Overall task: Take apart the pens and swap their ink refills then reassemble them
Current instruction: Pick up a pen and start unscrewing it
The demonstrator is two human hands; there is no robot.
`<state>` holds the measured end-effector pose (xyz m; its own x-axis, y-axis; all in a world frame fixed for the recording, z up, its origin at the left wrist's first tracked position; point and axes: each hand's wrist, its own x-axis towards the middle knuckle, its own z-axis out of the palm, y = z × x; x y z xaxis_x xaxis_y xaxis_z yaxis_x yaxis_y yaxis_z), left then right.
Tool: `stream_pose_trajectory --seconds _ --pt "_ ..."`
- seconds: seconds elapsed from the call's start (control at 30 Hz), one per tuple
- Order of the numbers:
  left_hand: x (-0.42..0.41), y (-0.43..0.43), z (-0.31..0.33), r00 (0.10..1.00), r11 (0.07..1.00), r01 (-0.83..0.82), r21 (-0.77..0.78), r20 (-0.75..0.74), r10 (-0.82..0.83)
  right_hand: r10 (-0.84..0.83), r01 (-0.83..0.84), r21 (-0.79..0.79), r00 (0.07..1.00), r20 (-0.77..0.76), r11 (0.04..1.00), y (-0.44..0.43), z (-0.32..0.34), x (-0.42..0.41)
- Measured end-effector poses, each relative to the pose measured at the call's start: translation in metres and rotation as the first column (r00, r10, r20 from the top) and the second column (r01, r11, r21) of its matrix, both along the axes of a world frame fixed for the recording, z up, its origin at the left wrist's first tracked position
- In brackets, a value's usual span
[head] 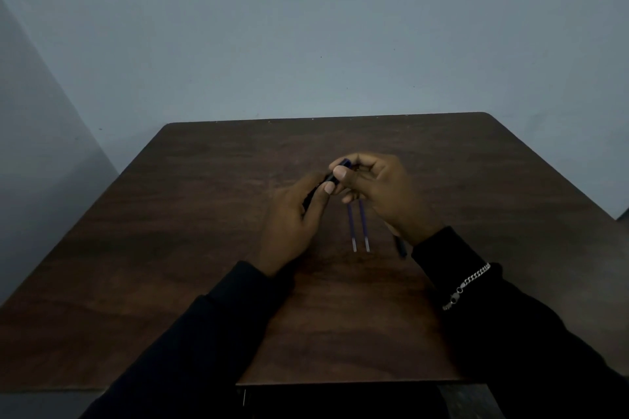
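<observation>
Left hand: the left hand (292,218) is gripping a dark pen barrel (330,177), fingers curled round its near length and the thumb pressing on top.
Right hand: the right hand (384,190) is pinching the far end of the same barrel between thumb and forefinger, where a bluish piece is showing. Whether it is twisting that piece on or off cannot be told.
Hands together: both hands are meeting on the barrel and holding it up, clear of the tabletop (204,248).
Refills: the left ink refill (351,228) and the right ink refill (363,223) are lying side by side on the tabletop, nearly parallel and close but apart. Their pale ends are pointing toward the person and their far ends are running under the right hand's fingers. Neither hand is touching them.
Other pen part: a second dark pen part (401,247) is lying on the tabletop just beside the right wrist, mostly hidden by it.
Done so far: with both refills lying out of their barrels, the taking apart is looking largely finished.
Left to do: each refill is probably waiting to go into the other pen's barrel, and both pens are waiting to be closed up.
Farther out: a chain bracelet (468,284) is sitting over the right sleeve.
</observation>
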<state>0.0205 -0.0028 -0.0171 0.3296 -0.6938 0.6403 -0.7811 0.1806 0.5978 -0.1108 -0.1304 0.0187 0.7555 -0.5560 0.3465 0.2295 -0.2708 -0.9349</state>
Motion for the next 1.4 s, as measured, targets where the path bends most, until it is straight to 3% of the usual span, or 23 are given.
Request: stream_pose_trajectory --seconds 0.6,0.77,0.83,0.93,1.03,1.1,1.27,1.4 --pt "-0.006 0.002 0.003 0.998 0.998 -0.054 0.012 0.044 0.053 -0.007 0.008 -0.033 0.998 0.06 0.999 0.003 0.003 0.001" --pt "-0.003 -0.002 -0.003 0.999 0.996 -0.053 0.076 0.011 0.052 -0.081 0.06 0.17 0.989 0.121 0.984 -0.018 0.023 -0.017" --pt "0.001 -0.001 -0.006 0.998 0.995 -0.055 0.079 0.015 0.054 -0.124 0.108 0.2 0.99 0.065 0.974 -0.037 0.03 -0.034" --pt "0.005 0.0 -0.008 0.998 0.994 -0.059 0.088 0.034 0.056 -0.212 0.23 0.08 0.959 -0.187 0.97 -0.063 0.029 -0.059" --pt "0.006 -0.002 -0.009 0.998 0.993 -0.051 0.103 0.036 0.047 -0.293 0.288 -0.089 0.818 -0.494 0.954 -0.077 0.021 -0.07" --pt "0.007 -0.003 -0.01 0.998 0.994 -0.052 0.101 0.043 0.048 -0.336 0.308 -0.157 0.706 -0.623 0.938 -0.08 0.017 -0.07" --pt "0.006 -0.004 -0.01 0.998 0.994 -0.053 0.091 0.036 0.05 -0.347 0.347 -0.136 0.671 -0.655 0.928 -0.08 0.006 -0.06" --pt "0.006 -0.005 -0.009 0.999 0.996 -0.046 0.078 0.032 0.043 -0.381 0.339 -0.207 0.606 -0.699 0.918 -0.081 -0.004 -0.052"
